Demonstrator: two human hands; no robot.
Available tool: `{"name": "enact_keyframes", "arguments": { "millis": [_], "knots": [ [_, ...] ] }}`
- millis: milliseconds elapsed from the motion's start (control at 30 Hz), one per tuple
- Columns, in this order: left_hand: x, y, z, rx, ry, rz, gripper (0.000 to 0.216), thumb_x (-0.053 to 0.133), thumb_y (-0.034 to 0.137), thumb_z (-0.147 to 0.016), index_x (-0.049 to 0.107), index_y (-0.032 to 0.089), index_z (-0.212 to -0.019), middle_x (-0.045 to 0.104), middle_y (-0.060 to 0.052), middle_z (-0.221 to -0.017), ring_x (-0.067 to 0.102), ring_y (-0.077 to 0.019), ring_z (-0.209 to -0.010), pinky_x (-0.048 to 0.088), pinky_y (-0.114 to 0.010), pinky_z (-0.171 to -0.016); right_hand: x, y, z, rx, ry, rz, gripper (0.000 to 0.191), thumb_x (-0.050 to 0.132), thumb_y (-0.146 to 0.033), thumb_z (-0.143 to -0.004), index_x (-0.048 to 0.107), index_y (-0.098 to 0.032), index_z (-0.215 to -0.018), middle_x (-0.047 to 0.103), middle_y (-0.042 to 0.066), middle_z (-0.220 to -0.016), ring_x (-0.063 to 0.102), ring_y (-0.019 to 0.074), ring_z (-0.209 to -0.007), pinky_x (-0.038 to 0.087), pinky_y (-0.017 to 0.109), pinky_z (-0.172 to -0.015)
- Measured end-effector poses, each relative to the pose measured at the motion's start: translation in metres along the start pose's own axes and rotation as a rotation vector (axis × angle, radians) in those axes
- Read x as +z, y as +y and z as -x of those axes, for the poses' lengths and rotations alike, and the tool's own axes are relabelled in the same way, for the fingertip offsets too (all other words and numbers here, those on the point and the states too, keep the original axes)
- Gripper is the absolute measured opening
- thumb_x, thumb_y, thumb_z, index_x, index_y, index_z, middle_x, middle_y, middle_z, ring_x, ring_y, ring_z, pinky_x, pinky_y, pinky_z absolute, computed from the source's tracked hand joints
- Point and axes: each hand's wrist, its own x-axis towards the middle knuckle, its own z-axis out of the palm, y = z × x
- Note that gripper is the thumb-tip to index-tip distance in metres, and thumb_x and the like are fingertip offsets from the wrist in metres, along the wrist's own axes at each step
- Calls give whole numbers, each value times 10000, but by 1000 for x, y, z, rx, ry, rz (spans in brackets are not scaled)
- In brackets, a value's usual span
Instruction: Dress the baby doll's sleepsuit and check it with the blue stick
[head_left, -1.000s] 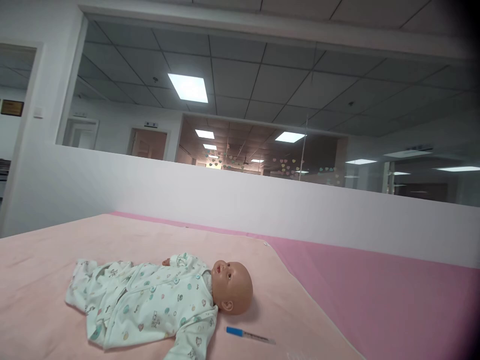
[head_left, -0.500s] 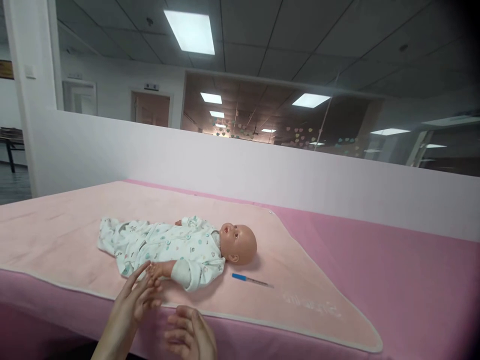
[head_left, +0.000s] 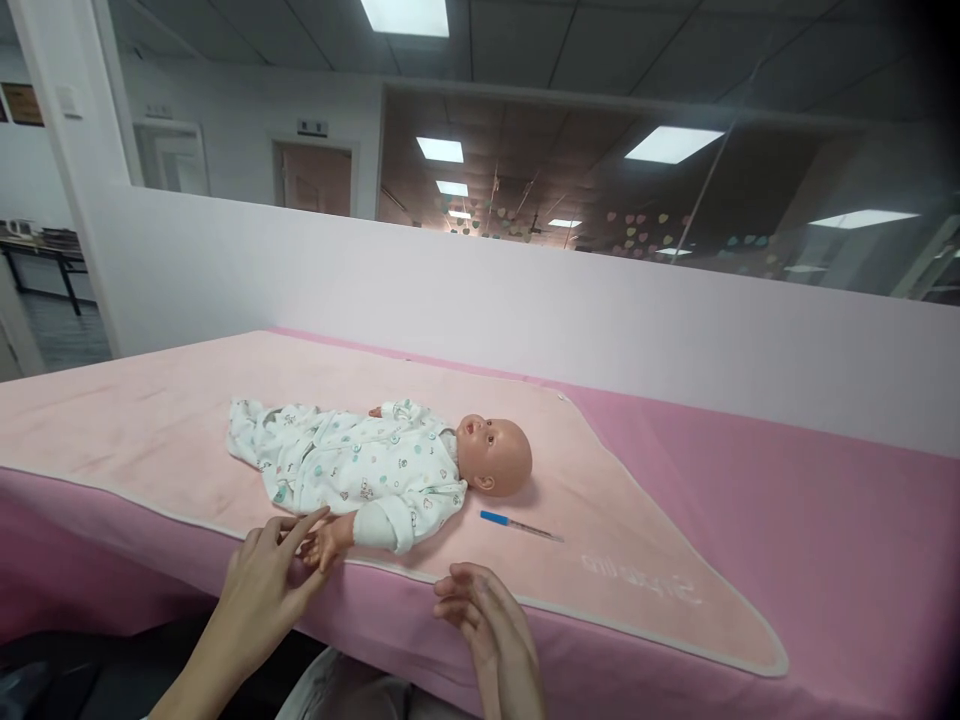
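Observation:
A baby doll [head_left: 390, 465] in a white patterned sleepsuit lies on its back on a pale pink blanket [head_left: 150, 430], head to the right. My left hand [head_left: 270, 575] is open, its fingertips touching the doll's near hand at the blanket's front edge. My right hand [head_left: 487, 620] hovers open with loosely curled fingers in front of the table edge, holding nothing. A thin thermometer with a blue cap [head_left: 520, 524] lies on the blanket just right of the doll's head, a little beyond my right hand.
The blanket covers a table with a darker pink sheet [head_left: 787, 500]. A low white partition wall [head_left: 525, 310] runs behind it, with glass panels above. A dark desk [head_left: 45, 250] stands at the far left.
The view has tilted down and both hands have come into sight. My left hand reached the doll's near hand; my right hand moved to the right in front of the table edge.

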Motion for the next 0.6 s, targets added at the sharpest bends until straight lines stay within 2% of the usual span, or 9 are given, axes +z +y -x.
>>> {"name": "enact_keyframes", "arguments": {
  "millis": [200, 333, 467, 600],
  "knots": [
    [-4, 2, 12, 116, -118, 97, 532, 566, 278, -709, 485, 342, -1230, 565, -49, -1107, 514, -274, -1005, 379, -396, -812, -10, -5, 0, -72, 60, 36, 347, 687, -463, -662, 664, -143, -795, 663, 71, -742, 607, 173, -691, 460, 281, -709],
    [0, 3, 25, 104, -170, 332, 541, 636, 293, -682, 488, 324, -1201, 548, -49, -1166, 503, -274, -1063, 396, -405, -884, -10, 8, -4, -7, -72, 148, 405, 667, -535, -648, 648, -131, -633, 641, 75, -663, 588, 162, -624, 463, 285, -659],
    [12, 3, 43, -63, -287, 700, 564, 704, 377, -644, 497, 273, -1158, 588, -61, -1128, 553, -260, -1020, 452, -359, -869, -4, 42, -8, 122, -242, 291, 519, 610, -635, -638, 645, -117, -629, 618, 66, -609, 558, 130, -537, 447, 261, -593],
    [37, 11, 58, -236, -465, 1066, 393, 550, 507, -761, 601, 195, -994, 655, -56, -940, 616, -227, -886, 500, -331, -808, 2, 79, -10, 104, -275, 534, 581, 545, -683, -661, 665, -118, -729, 621, 57, -627, 537, 118, -532, 410, 222, -537]
  ]
}}
